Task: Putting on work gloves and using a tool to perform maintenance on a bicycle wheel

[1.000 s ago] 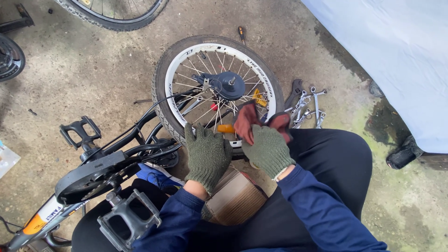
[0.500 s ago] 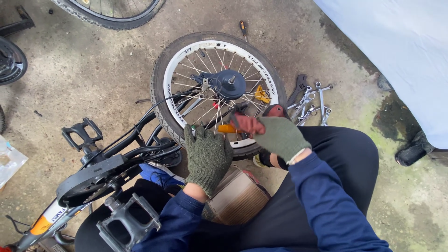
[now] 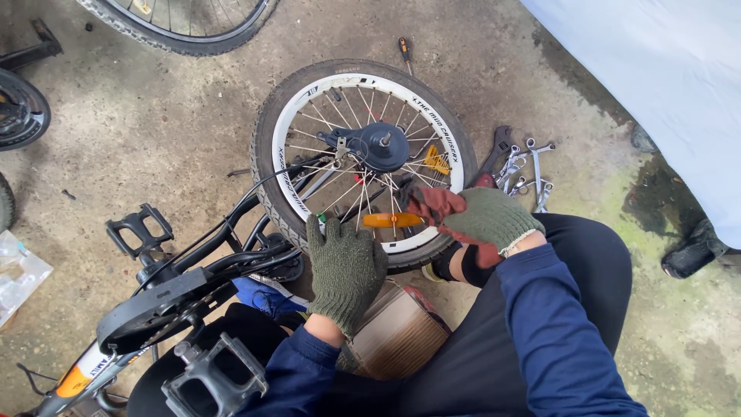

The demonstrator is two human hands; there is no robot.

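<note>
Outdoors, on a stained, cracked concrete floor [image 3: 154, 116], damp and green with moss toward the right. Far left: clear plastic wrapping [image 3: 19, 274] at the edge, part of a dark wheel [image 3: 19, 108] above it, another tyre [image 3: 177, 23] along the top. Lower left: black pedals [image 3: 216, 378] and chain guard [image 3: 154, 309] of a bicycle lying on its side. Centre: small bicycle wheel [image 3: 363, 154] with white rim, black tyre, hub and spokes, flat over the floor. Left hand [image 3: 345, 266], green knit glove, fingers spread and flat against the tyre's near edge, gripping nothing. Orange reflector [image 3: 392, 220] between the spokes, just beside it. Right hand [image 3: 482, 220], gloved, curled around a reddish rag [image 3: 436, 205] at the rim. Small screwdriver [image 3: 404, 52] above the wheel. Right: a cluster of wrenches [image 3: 525, 174] on the floor, then a pale sheet [image 3: 656, 85] covering the upper corner.
</note>
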